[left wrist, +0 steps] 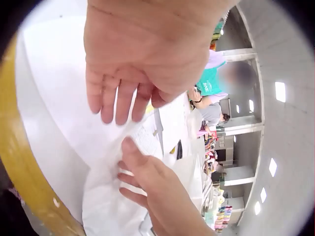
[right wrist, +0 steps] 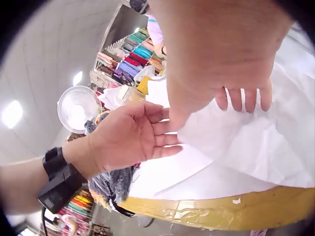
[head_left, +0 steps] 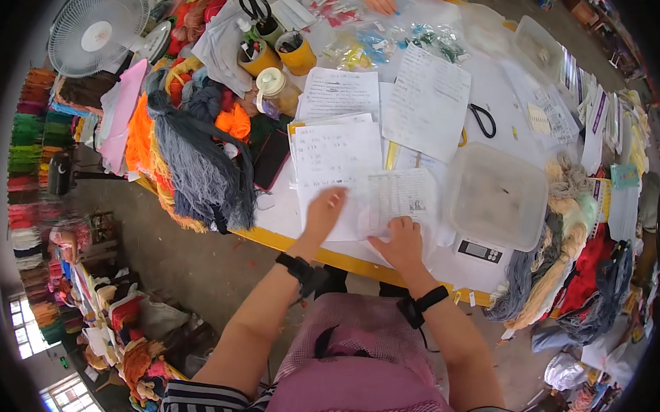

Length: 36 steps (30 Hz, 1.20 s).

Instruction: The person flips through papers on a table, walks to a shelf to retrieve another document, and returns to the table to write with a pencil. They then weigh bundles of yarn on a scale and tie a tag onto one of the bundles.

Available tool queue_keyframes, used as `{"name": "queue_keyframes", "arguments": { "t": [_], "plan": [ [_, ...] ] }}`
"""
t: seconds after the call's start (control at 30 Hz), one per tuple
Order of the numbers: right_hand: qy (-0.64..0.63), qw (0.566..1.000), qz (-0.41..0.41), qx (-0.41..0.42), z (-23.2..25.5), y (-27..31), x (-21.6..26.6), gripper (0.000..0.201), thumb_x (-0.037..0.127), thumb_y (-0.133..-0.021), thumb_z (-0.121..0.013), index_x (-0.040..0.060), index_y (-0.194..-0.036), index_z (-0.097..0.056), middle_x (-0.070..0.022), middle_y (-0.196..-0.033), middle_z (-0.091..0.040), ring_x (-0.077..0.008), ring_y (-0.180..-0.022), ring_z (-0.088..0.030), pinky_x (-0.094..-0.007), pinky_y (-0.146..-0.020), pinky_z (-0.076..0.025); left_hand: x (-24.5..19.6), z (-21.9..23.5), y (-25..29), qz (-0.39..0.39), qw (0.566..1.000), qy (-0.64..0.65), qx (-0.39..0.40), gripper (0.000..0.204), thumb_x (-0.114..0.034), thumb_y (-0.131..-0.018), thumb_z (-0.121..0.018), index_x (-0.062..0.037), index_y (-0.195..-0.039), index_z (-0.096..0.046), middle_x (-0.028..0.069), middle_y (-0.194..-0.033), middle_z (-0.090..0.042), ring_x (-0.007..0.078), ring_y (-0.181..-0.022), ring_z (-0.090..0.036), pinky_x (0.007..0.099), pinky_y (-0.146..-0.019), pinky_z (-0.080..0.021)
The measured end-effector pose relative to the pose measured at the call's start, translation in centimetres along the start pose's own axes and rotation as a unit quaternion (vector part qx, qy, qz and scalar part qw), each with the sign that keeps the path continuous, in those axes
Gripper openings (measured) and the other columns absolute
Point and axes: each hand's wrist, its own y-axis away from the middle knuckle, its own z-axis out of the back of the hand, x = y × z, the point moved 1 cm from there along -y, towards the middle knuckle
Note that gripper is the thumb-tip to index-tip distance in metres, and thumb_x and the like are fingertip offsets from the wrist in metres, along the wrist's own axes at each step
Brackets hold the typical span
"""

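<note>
My left hand (head_left: 324, 214) hovers over the handwritten sheet (head_left: 337, 151), fingers extended and nothing in its grasp; the left wrist view shows its palm and straight fingers. To its right, my right hand (head_left: 402, 242) rests on the lower edge of a wrinkled white sheet (head_left: 397, 196) with a printed table and a small dark picture. In the right wrist view, the right fingers lie fairly straight on this sheet, with the thumb at its left side. The left fingertips come close to the right thumb in that view.
Papers (head_left: 428, 100) lie beyond the hands. A plastic tub (head_left: 498, 195) on a digital scale stands right. Grey yarn (head_left: 199, 156), a phone (head_left: 271, 159), a jar (head_left: 277, 92) and pen cups (head_left: 296, 53) are left. Black-handled scissors (head_left: 482, 120) lie beyond the tub. The yellow table edge (head_left: 306, 252) runs nearest me.
</note>
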Motion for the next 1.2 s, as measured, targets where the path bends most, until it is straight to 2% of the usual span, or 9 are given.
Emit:
{"name": "queue_keyframes", "arguments": {
  "t": [0.1, 0.2, 0.37, 0.53, 0.67, 0.87, 0.93, 1.03, 1.2],
  "plan": [
    [0.067, 0.998, 0.008, 0.011, -1.2, -0.2, 0.9, 0.06, 0.043, -0.068, -0.075, 0.0045, -0.109, -0.053, -0.013, -0.106, -0.053, -0.0332, -0.099, -0.051, -0.0451, -0.081, -0.044, 3.0, 3.6, -5.3, -0.141, 0.957, -0.142, -0.209, 0.042, -0.009, -0.074, -0.071, -0.0034, -0.114, -0.058, 0.0106, -0.104, -0.058, 0.0242, -0.086, -0.057, 0.0334, -0.075, -0.048],
    [0.086, 0.996, -0.001, 0.001, -1.6, -0.4, 3.0, 0.059, 0.04, -0.067, -0.076, 0.0056, -0.108, -0.052, -0.0116, -0.105, -0.053, -0.0325, -0.098, -0.051, -0.0454, -0.081, -0.042, 4.0, 4.9, -8.1, -0.021, 0.964, -0.182, -0.193, 0.046, -0.015, -0.071, -0.074, -0.0017, -0.112, -0.057, 0.011, -0.103, -0.057, 0.0256, -0.087, -0.058, 0.036, -0.076, -0.048],
    [0.167, 0.985, 0.008, 0.053, -3.0, -0.6, 4.2, 0.051, 0.038, -0.07, -0.073, 0.0065, -0.104, -0.052, -0.0113, -0.102, -0.052, -0.0292, -0.096, -0.051, -0.0431, -0.083, -0.039, 2.4, 5.4, -7.3, 0.13, 0.979, -0.154, -0.031, 0.037, -0.012, -0.07, -0.072, -0.0047, -0.103, -0.057, 0.014, -0.104, -0.056, 0.0364, -0.096, -0.054, 0.0418, -0.08, -0.048],
    [0.132, 0.987, 0.014, 0.09, -4.0, -0.5, 3.2, 0.034, 0.027, -0.07, -0.07, 0.0078, -0.094, -0.055, -0.0101, -0.093, -0.055, -0.0291, -0.095, -0.055, -0.0431, -0.08, -0.042, 2.2, 5.4, -5.1, -0.165, 0.962, -0.194, -0.103, 0.028, -0.002, -0.072, -0.067, -0.0036, -0.099, -0.059, 0.0142, -0.11, -0.054, 0.0364, -0.1, -0.052, 0.0418, -0.084, -0.046],
    [0.126, 0.988, 0.047, 0.071, -4.3, -0.3, 2.5, 0.026, 0.023, -0.072, -0.067, 0.0081, -0.089, -0.054, -0.0113, -0.088, -0.055, -0.0322, -0.086, -0.058, -0.046, -0.072, -0.047, 2.6, 5.6, -6.3, -0.133, 0.957, -0.183, -0.182, 0.026, -0.001, -0.071, -0.067, -0.002, -0.097, -0.06, 0.0142, -0.113, -0.053, 0.0359, -0.103, -0.05, 0.042, -0.087, -0.044],
    [0.076, 0.997, -0.003, 0.024, -1.1, -1.3, 5.2, 0.019, 0.015, -0.077, -0.062, 0.0069, -0.09, -0.051, -0.0116, -0.089, -0.054, -0.0314, -0.069, -0.059, -0.0419, -0.06, -0.05, 3.1, 6.3, -7.6, -0.089, 0.985, -0.129, -0.074, 0.02, -0.003, -0.071, -0.067, -0.0017, -0.09, -0.063, 0.0156, -0.114, -0.054, 0.0344, -0.103, -0.05, 0.0417, -0.088, -0.043],
    [0.008, 0.995, 0.069, -0.071, -0.3, -2.0, 6.5, 0.02, 0.011, -0.079, -0.061, 0.0047, -0.092, -0.047, -0.0138, -0.09, -0.052, -0.0331, -0.068, -0.059, -0.0425, -0.053, -0.049, 2.1, 6.5, -7.6, -0.157, 0.968, -0.15, -0.127, 0.012, -0.004, -0.071, -0.066, -0.002, -0.082, -0.063, 0.0162, -0.113, -0.055, 0.0347, -0.103, -0.05, 0.0421, -0.088, -0.043],
    [-0.045, 0.992, 0.083, -0.083, -1.0, -3.4, 7.6, 0.021, 0.01, -0.079, -0.061, 0.004, -0.093, -0.046, -0.0142, -0.091, -0.052, -0.0345, -0.067, -0.059, -0.0426, -0.054, -0.049, 0.6, 6.7, -9.3, -0.228, 0.942, -0.188, -0.159, 0.007, -0.005, -0.071, -0.065, -0.0026, -0.076, -0.063, 0.0158, -0.113, -0.056, 0.0351, -0.104, -0.05, 0.0427, -0.088, -0.043],
    [-0.073, 0.994, 0.051, -0.057, -2.2, -4.6, 9.0, 0.023, 0.008, -0.081, -0.061, 0.0026, -0.099, -0.048, -0.0144, -0.094, -0.058, -0.0327, -0.072, -0.061, -0.0409, -0.059, -0.05, 2.9, 5.8, -13.7, -0.201, 0.964, -0.154, -0.086, 0.012, -0.012, -0.071, -0.066, -0.0056, -0.081, -0.063, 0.0161, -0.108, -0.059, 0.0361, -0.098, -0.054, 0.0441, -0.09, -0.041]
  ]
}}
